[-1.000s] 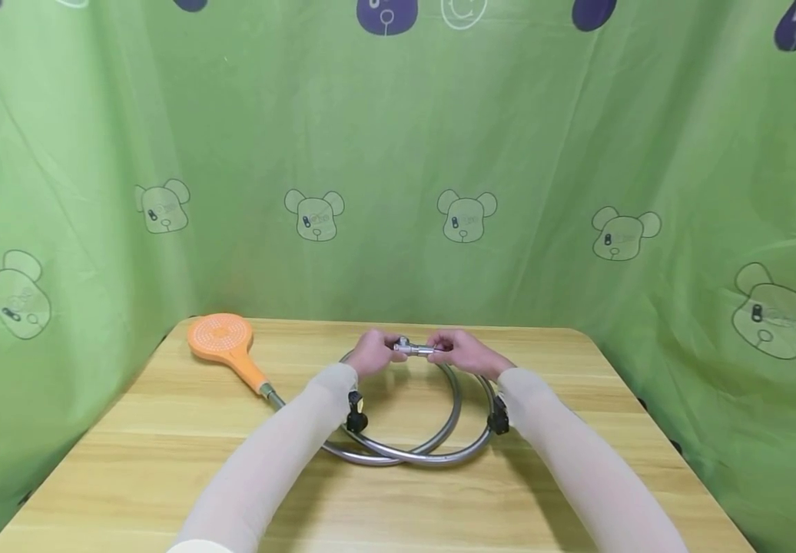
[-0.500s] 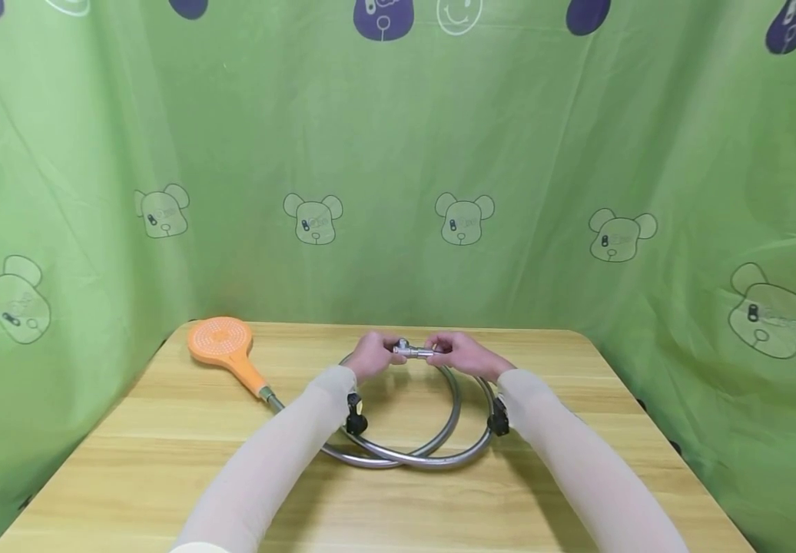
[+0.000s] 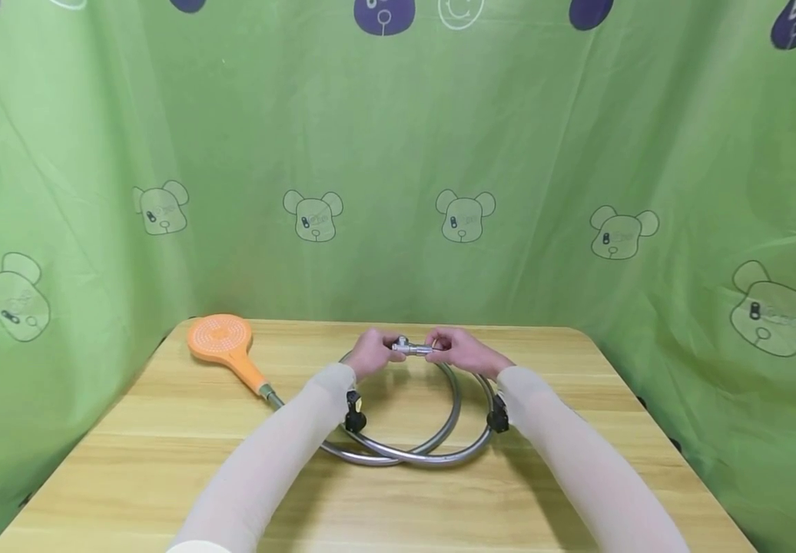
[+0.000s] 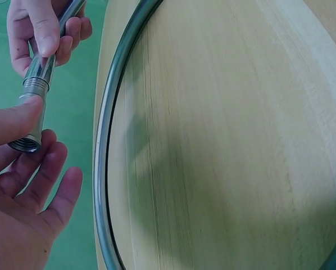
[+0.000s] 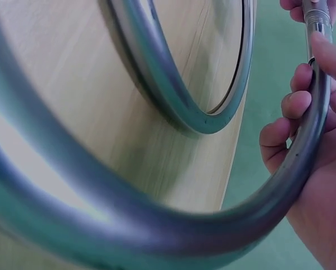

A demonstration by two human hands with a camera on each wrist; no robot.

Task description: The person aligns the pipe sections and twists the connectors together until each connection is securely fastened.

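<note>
Over the far part of the table, my left hand (image 3: 370, 355) pinches a small chrome pipe fitting (image 3: 405, 349) with a short stub on top. Its open, threaded end faces down past the thumb in the left wrist view. My right hand (image 3: 467, 352) grips the metal end sleeve (image 4: 43, 66) of a grey shower hose (image 3: 439, 461), fingers curled round it. Sleeve and fitting meet in line, with a band of thread (image 4: 36, 85) showing between them. An orange shower head (image 3: 220, 336) lies at the hose's other end, spray face up.
The hose lies in wide loops on the wooden table (image 3: 398, 514), below and between my forearms. A green patterned curtain (image 3: 384, 284) hangs behind the table and along both sides. Black wrist cameras (image 3: 355, 415) sit under the sleeves.
</note>
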